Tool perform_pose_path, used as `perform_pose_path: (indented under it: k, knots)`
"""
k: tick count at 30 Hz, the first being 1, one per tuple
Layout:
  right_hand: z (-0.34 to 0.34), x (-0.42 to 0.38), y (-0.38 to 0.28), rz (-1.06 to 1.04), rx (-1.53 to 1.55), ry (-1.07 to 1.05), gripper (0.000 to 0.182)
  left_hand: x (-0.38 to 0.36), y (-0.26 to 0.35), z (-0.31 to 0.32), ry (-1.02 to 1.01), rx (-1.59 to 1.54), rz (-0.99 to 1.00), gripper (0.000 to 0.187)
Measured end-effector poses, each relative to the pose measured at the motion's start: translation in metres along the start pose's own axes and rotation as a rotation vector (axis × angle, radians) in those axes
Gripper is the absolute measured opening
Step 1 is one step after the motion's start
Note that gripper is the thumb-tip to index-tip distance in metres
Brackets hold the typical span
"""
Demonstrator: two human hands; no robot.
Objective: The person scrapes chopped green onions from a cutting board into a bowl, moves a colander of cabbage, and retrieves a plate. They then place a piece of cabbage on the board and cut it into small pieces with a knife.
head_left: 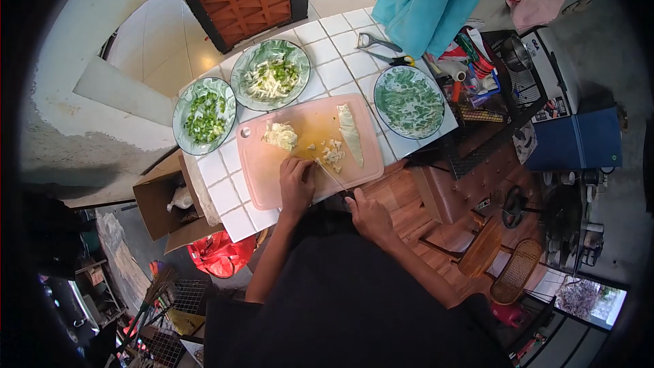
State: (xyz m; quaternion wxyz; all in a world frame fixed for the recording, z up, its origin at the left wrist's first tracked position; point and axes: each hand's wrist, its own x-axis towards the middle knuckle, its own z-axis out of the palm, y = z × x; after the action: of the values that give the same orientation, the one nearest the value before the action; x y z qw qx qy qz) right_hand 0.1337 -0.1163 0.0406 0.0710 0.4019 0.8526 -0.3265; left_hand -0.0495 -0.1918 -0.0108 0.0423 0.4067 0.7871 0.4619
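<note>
Fingers of the right hand point(370, 215) are grasping the dark handle of a kitchen knife point(332, 176), whose blade is slanting toward the upper left over the pink cutting board point(262, 180), the right forearm point(424, 269) angling in from the lower right. The left hand point(297, 178) is arching its fingers down beside the blade's tip; whether they are pinching anything, I cannot tell. Chopped pale pieces point(333, 155) are lying just beyond the blade, between a whitish chunk point(280, 135) and a long pale wedge point(350, 135).

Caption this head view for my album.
Knife in right hand, left hand near its tip, over a pink cutting board.
</note>
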Motion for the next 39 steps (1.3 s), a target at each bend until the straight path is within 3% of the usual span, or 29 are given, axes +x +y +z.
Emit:
perform_pose_path:
  k: [15, 27, 39]
  knots:
    - [0.004, 0.0, 0.007, -0.049, 0.017, 0.061, 0.03, 0.002, 0.0, 0.002, 0.079, 0.11, 0.01, 0.009]
    - [0.01, 0.011, 0.0, -0.054, -0.045, 0.035, 0.027, 0.002, 0.006, 0.0, 0.015, 0.129, -0.07, 0.013]
    - [0.001, 0.0, 0.007, -0.027, 0.019, 0.02, 0.033, -0.006, -0.002, -0.004, 0.046, 0.179, 0.097, 0.013]
